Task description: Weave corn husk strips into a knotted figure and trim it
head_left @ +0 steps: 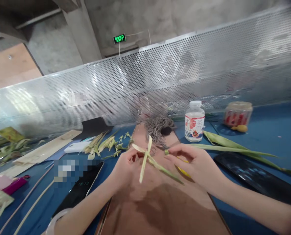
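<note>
Pale green-yellow leaf strips (148, 153) cross one another in front of my left hand (124, 164), whose curled fingers pinch them where they meet. One strip's end points up, another hangs down, and a greener end slants toward the lower right. Close by on the right, my right hand (195, 161) is closed, thumb and forefinger pressed on a small green leaf piece (166, 152). Under that palm a yellow object (184, 172) shows in part; its kind is hidden. Both hands are over a brown board (160, 209).
Grey yarn (157, 129) lies at the board's far end. A white-capped jar (194, 124), long green leaves (233, 149) and a dark glossy object (255, 176) are right. Left are a phone (83, 184) and cut leaf scraps (106, 143). A perforated metal screen (126, 78) stands behind.
</note>
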The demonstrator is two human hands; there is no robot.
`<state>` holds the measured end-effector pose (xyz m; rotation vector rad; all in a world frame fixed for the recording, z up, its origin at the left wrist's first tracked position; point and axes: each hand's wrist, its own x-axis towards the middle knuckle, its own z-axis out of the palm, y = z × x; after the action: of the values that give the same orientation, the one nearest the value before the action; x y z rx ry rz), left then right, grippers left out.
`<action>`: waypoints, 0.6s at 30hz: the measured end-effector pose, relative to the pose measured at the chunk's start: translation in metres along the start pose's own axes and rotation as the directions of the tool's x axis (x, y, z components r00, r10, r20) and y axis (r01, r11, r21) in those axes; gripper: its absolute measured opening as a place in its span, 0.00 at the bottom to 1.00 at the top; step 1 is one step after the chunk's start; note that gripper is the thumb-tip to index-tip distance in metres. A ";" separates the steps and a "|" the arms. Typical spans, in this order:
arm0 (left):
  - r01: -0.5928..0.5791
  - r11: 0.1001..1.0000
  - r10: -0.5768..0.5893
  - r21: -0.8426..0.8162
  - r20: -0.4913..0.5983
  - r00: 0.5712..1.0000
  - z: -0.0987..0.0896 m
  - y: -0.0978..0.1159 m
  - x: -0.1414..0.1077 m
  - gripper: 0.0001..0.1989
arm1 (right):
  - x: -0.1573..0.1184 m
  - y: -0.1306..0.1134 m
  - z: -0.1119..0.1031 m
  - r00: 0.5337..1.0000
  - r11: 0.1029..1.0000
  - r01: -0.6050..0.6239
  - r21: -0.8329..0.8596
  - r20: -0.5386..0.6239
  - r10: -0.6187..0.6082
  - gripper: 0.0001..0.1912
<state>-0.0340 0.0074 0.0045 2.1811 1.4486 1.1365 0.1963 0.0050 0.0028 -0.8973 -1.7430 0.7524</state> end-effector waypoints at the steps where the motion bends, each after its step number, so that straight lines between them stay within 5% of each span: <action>1: -0.015 1.000 0.016 -0.020 0.041 0.999 0.003 0.007 -0.004 0.11 | 0.000 -0.001 -0.001 0.999 0.998 0.050 -0.025 0.013 -0.049 0.07; 5: -0.072 0.993 0.080 -0.090 0.090 0.993 0.013 0.031 -0.019 0.07 | -0.005 -0.004 0.002 0.966 0.964 0.258 -0.070 0.047 -0.255 0.04; 9: 0.039 0.994 -0.031 -0.100 0.086 0.996 0.016 0.040 -0.028 0.09 | -0.011 -0.008 0.005 0.915 0.909 0.403 -0.104 0.057 -0.399 0.06; 13: 0.135 0.981 -0.116 -0.138 0.140 0.983 0.014 0.041 -0.030 0.10 | -0.012 -0.010 0.003 0.903 0.891 0.430 -0.146 0.066 -0.425 0.06; 18: 0.223 0.898 -0.140 -0.378 0.235 0.962 0.013 0.045 -0.027 0.08 | -0.012 -0.008 0.003 0.890 0.876 0.457 -0.156 0.077 -0.450 0.06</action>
<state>0.0000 -0.0346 0.0114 1.7769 1.1797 1.0068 0.1946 -0.0096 0.0028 -0.5464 -1.9751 0.3133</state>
